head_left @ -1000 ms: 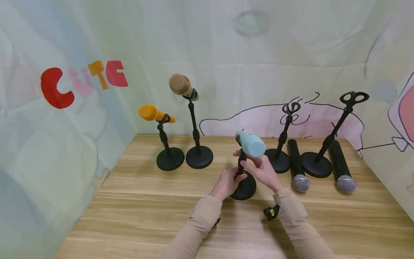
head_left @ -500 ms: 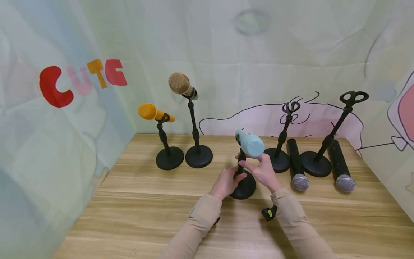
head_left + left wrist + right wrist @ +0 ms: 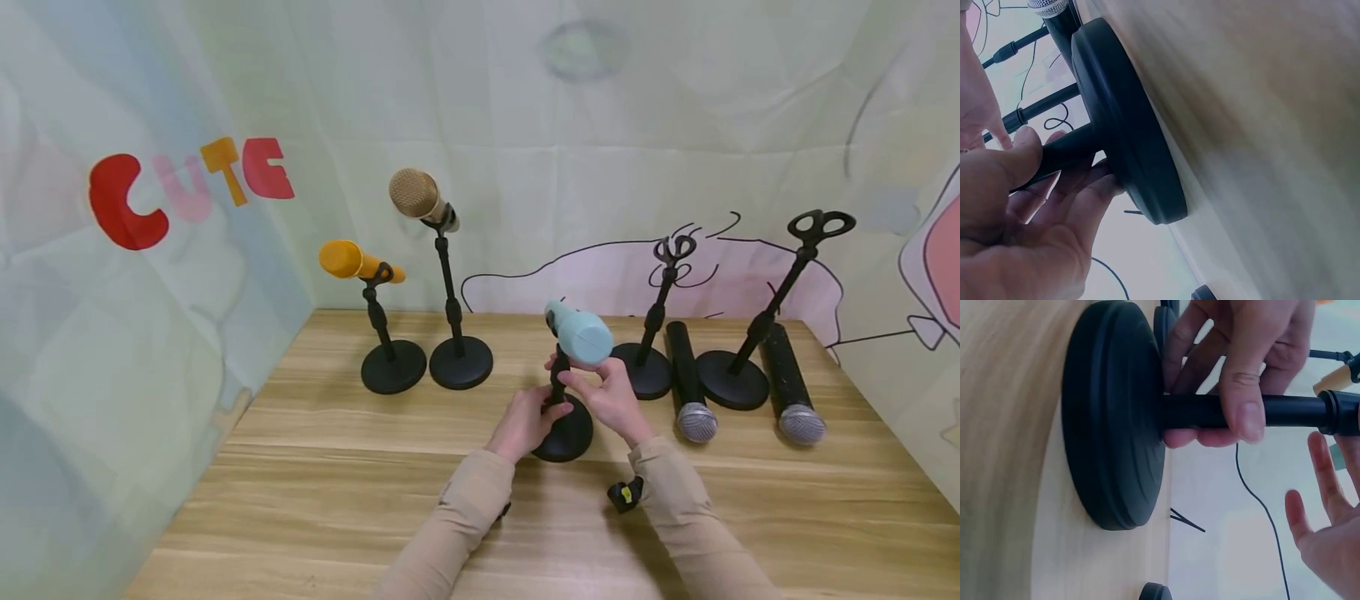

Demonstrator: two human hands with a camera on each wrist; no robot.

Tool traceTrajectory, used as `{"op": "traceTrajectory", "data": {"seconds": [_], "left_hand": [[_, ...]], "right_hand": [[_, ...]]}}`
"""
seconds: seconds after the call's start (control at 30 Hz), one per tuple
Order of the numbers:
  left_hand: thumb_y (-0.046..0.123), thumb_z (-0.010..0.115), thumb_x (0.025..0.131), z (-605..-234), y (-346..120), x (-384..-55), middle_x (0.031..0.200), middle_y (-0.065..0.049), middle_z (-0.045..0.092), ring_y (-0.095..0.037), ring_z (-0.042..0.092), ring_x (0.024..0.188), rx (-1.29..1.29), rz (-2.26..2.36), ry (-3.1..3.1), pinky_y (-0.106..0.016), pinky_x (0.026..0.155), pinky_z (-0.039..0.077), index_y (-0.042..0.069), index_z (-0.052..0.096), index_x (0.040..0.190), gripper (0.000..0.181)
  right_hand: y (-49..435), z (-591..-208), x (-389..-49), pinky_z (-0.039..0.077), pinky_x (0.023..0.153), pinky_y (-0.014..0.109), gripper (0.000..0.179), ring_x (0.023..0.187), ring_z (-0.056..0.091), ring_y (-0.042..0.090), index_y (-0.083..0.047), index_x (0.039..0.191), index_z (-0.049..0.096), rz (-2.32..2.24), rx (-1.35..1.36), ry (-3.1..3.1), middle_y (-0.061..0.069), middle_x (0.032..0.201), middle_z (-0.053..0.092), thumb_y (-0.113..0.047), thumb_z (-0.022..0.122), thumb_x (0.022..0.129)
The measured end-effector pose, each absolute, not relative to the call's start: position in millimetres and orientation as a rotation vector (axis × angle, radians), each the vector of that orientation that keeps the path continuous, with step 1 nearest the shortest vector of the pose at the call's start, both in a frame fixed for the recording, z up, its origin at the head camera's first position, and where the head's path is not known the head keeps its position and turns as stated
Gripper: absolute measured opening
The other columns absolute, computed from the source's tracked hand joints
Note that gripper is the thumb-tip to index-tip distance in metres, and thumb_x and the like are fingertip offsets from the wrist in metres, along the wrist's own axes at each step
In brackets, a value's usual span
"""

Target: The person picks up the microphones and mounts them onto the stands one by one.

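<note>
A light-blue microphone (image 3: 587, 337) sits in the clip of a black desktop microphone stand (image 3: 564, 437), its rounded end facing me. My left hand (image 3: 522, 425) grips the lower pole just above the round base, thumb across the pole in the right wrist view. Higher up, my right hand (image 3: 611, 402) holds the pole under the microphone, thumb in front and fingers partly hidden behind. The right wrist view catches part of that hand (image 3: 1335, 540) beside the pole's collar (image 3: 1333, 412). In the left wrist view the base (image 3: 1125, 125) looks level on the table.
To the left, an orange microphone (image 3: 352, 261) and a gold microphone (image 3: 417, 195) sit on stands. Two stands with bare clips, a shorter one (image 3: 643, 372) and a taller one (image 3: 733, 382), stand right, beside two black microphones (image 3: 686, 379) (image 3: 793, 383) lying on the wooden table (image 3: 322, 500).
My right hand has shifted very slightly on the pole. The left hand, the stand and the light-blue microphone look almost still.
</note>
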State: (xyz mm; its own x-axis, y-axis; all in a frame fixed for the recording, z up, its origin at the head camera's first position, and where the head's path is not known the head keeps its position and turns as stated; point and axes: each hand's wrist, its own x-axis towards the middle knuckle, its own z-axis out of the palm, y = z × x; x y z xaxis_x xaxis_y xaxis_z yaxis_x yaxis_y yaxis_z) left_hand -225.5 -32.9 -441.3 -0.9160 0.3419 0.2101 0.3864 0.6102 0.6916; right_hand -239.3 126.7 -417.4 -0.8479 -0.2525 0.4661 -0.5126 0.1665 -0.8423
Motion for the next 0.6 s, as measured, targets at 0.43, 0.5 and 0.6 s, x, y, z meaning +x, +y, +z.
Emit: {"op": "traceTrajectory", "data": {"seconds": [0.43, 0.5, 0.6], "left_hand": [[0.024, 0.065, 0.098, -440, -32, -223, 0.094, -0.011, 0.076, -0.024, 0.073, 0.087, -0.61, -1.205, -2.77, -0.029, 0.074, 0.054, 0.004, 0.071, 0.097, 0.02], [0.024, 0.065, 0.098, -440, -32, -223, 0.094, -0.011, 0.076, -0.023, 0.072, 0.085, -0.604, -1.204, -2.769, -0.028, 0.073, 0.053, 0.005, 0.07, 0.097, 0.02], [0.024, 0.066, 0.097, -440, -32, -223, 0.092, -0.011, 0.076, -0.022, 0.071, 0.083, -0.602, -1.193, -2.768, -0.027, 0.072, 0.052, 0.005, 0.07, 0.097, 0.02]], "right_hand": [[117, -428, -237, 0.043, 0.101, 0.015, 0.02, 0.105, 0.062, -0.009, 0.008, 0.104, 0.075, 1.608, 0.673, -2.064, 0.024, 0.098, 0.076, 0.008, 0.075, 0.083], [116, -429, -236, 0.045, 0.095, 0.015, 0.02, 0.1, 0.064, -0.008, 0.009, 0.102, 0.075, 1.563, 0.663, -2.045, 0.023, 0.096, 0.076, 0.009, 0.076, 0.082], [114, -428, -235, 0.047, 0.084, 0.017, 0.019, 0.089, 0.063, -0.003, 0.007, 0.1, 0.076, 1.513, 0.625, -2.042, 0.022, 0.093, 0.077, 0.008, 0.078, 0.081]]}}
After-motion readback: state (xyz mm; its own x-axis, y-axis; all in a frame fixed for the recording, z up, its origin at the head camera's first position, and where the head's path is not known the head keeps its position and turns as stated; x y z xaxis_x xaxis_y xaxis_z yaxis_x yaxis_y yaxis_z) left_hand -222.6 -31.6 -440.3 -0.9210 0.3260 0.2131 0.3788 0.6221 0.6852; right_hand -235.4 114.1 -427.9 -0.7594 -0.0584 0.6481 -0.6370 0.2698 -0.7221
